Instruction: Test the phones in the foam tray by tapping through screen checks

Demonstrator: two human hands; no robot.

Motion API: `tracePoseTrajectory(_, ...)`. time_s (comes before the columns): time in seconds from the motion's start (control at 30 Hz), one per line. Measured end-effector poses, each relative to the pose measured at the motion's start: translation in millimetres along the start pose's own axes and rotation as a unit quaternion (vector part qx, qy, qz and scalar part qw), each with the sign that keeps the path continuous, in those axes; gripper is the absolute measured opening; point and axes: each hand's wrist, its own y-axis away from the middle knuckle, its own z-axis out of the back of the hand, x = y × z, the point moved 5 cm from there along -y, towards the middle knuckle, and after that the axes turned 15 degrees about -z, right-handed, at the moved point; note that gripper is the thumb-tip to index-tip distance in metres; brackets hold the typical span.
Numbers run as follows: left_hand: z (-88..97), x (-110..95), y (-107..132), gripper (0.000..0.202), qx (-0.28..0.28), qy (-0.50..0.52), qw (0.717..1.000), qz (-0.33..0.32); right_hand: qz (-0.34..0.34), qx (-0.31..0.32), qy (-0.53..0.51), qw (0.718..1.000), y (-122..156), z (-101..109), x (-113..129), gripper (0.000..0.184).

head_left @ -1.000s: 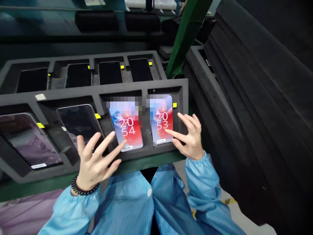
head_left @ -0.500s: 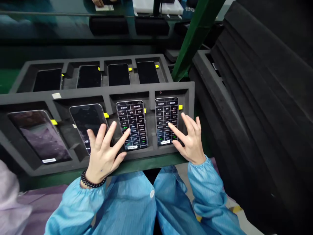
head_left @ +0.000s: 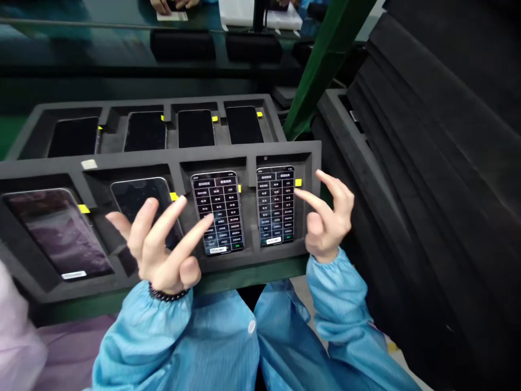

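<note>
A dark foam tray (head_left: 217,155) in front of me holds several smartphones in separate pockets. The two on the right, a smartphone (head_left: 222,190) and the rightmost smartphone (head_left: 275,206), show lit grids of text buttons. My left hand (head_left: 165,244) is open, its index fingertip over the screen of the first; whether it touches I cannot tell. Its other fingers cover part of a dark-screened smartphone (head_left: 138,190). Just off the right edge of the rightmost phone, my right hand (head_left: 329,217) is open with its index finger stretched out. The far-left smartphone (head_left: 57,228) shows a purplish picture.
Behind stands a second foam tray (head_left: 171,103) with several dark-screened smartphones, yellow tabs on their edges. A slanted green post (head_left: 321,60) rises at the back right. Stacked dark foam trays (head_left: 431,163) fill the right side. Another person's hands (head_left: 166,5) show across the bench.
My right hand has drawn right, off the rightmost phone's screen. My left hand has tilted, its index finger still over its phone. The button grids on both lit screens have scrolled.
</note>
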Motion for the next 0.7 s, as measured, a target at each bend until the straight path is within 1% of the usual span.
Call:
tracePoseTrajectory(0.03, -6.1, 3, 2, 0.049, 0.003, 0.001, 1.0, 0.021, 0.011, -0.009, 0.023, 1.0, -1, -4, 1, 0.044)
tracePoseTrajectory(0.1, -16.0, 7, 8, 0.048, 0.02, 0.005, 0.998, 0.058, 0.037, -0.008, 0.067, 0.997, 0, -12, 3, 0.045)
tracePoseTrajectory(0.17, -20.9, 10, 14, 0.047, 0.033, 0.005, 0.996, 0.086, 0.055, 0.007, 0.096, 0.994, 2, -17, 3, 0.045)
tracePoseTrajectory(0.23, -22.1, 11, 15, 0.047, 0.04, 0.0, 0.995, 0.094, 0.061, 0.035, 0.118, 0.991, 4, -21, 3, 0.043)
tracePoseTrajectory(0.27, -23.3, 11, 15, 0.047, 0.052, 0.001, 0.994, 0.097, 0.06, 0.056, 0.127, 0.988, 4, -23, 3, 0.041)
tracePoseTrajectory(0.33, -27.7, 11, 13, 0.046, 0.104, 0.004, 0.989, 0.103, 0.053, 0.08, 0.132, 0.987, 4, -25, 2, 0.039)
tracePoseTrajectory(0.4, -30.8, 12, 11, 0.046, 0.15, 0.008, 0.981, 0.122, 0.044, 0.074, 0.114, 0.99, 3, -23, 1, 0.04)
tracePoseTrajectory(0.43, -29.6, 12, 11, 0.046, 0.15, 0.005, 0.98, 0.128, 0.038, 0.063, 0.099, 0.992, 3, -21, 1, 0.042)
tracePoseTrajectory(0.47, -26.0, 12, 10, 0.046, 0.131, -0.004, 0.984, 0.124, 0.033, 0.05, 0.083, 0.995, 3, -18, 0, 0.043)
tracePoseTrajectory(0.57, -9.4, 9, 10, 0.051, 0.039, -0.046, 0.995, 0.085, 0.013, 0.009, 0.047, 0.999, 3, -11, -2, 0.045)
tracePoseTrajectory(0.6, -4.7, 8, 12, 0.052, 0.019, -0.057, 0.995, 0.078, 0.005, -0.002, 0.039, 0.999, 3, -9, -2, 0.044)
tracePoseTrajectory(0.63, -1.9, 8, 15, 0.053, 0.015, -0.063, 0.994, 0.086, -0.003, -0.01, 0.032, 0.999, 3, -8, -3, 0.044)
tracePoseTrajectory(0.7, -0.4, 12, 22, 0.054, 0.032, -0.065, 0.99, 0.121, -0.017, -0.011, 0.024, 1.0, 3, -8, -5, 0.041)
